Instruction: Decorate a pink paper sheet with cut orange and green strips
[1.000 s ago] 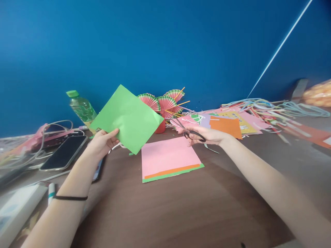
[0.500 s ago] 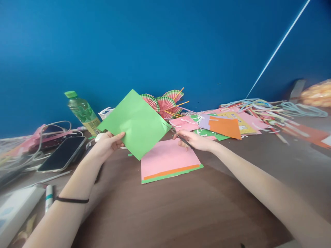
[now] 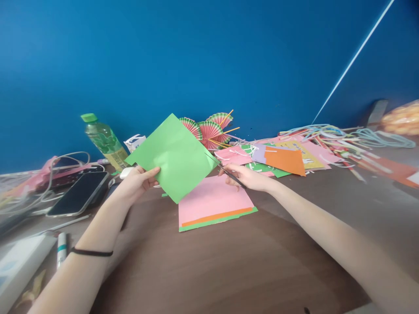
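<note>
A sheet of green paper (image 3: 175,159) is held up above the table, its left lower edge pinched in my left hand (image 3: 139,183). My right hand (image 3: 237,175) grips a pair of scissors (image 3: 231,174), whose blades meet the right corner of the green sheet. Under the scissors lies a pink sheet (image 3: 214,198) with an orange strip and a green strip along its near edge. The green sheet covers part of the pink one.
Folded pink-and-green paper fans (image 3: 211,131) rest by the blue wall. A bottle (image 3: 104,141) and a phone (image 3: 80,194) are at left. Paper scraps, an orange piece (image 3: 285,161) and tangled strips (image 3: 327,133) spread at right. A marker (image 3: 61,248) lies near my left forearm.
The green sheet has shifted slightly right, further onto the scissors, and more of the scissor blades now shows against its right corner. Both hands stay nearly in place.
</note>
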`<state>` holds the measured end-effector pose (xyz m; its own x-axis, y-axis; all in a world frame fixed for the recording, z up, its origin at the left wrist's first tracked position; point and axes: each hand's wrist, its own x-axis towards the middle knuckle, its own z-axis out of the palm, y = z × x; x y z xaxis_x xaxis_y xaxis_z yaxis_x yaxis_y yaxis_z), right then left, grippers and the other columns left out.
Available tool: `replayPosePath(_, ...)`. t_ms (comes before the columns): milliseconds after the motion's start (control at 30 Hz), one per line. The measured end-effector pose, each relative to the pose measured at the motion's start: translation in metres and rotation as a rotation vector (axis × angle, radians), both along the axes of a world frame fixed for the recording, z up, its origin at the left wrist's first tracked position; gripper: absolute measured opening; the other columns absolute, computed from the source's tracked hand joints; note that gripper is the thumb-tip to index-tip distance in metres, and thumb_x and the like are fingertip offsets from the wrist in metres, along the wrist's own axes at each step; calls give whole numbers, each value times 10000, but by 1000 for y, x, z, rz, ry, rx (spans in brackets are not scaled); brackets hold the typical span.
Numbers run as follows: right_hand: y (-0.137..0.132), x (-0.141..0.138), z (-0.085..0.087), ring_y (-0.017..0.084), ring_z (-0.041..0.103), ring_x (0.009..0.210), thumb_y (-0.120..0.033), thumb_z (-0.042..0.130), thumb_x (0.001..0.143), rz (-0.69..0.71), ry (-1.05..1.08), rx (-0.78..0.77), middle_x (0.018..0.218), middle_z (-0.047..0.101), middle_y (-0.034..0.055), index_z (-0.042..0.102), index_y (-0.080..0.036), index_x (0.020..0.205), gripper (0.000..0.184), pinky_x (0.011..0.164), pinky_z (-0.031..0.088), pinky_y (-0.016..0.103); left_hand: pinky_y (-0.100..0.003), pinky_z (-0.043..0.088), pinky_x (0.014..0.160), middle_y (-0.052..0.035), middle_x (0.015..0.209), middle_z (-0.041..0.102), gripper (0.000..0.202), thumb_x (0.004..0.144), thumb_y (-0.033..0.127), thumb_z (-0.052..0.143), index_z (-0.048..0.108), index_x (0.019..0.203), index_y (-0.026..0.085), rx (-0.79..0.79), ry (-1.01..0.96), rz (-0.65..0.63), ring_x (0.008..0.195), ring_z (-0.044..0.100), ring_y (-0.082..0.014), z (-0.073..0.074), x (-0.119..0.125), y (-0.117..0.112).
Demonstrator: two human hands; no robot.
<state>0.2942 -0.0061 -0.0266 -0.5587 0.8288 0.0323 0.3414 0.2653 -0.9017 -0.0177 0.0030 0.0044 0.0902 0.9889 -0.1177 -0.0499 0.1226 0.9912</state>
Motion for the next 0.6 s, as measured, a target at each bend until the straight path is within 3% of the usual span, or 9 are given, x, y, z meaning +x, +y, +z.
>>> replayPosePath(267,1,1,0,116,516,671,-341,480,794,-7,1,-6,811,521,21,485,-207,977,227,466,447,207,-197,493,509,-38,638,677,219,537,249,766,675,720,170,7,11,17,567,611,-139,1,1,-1)
replayPosePath(433,0,1,0,107,508,611,-392,488,789,-35,-39,-1,815,542,27,498,-203,985,272,447,415,207,-199,481,475,-17,524,634,251,519,237,778,656,720,151,15,2,21,524,596,-140,1,1,-1)
replayPosePath(600,-1,1,2,126,536,677,-410,536,765,-37,-66,73,835,556,40,529,-191,937,279,522,411,220,-194,487,468,-22,544,647,256,502,246,792,657,689,136,11,-32,-8,492,582,-122,-1,-1,1)
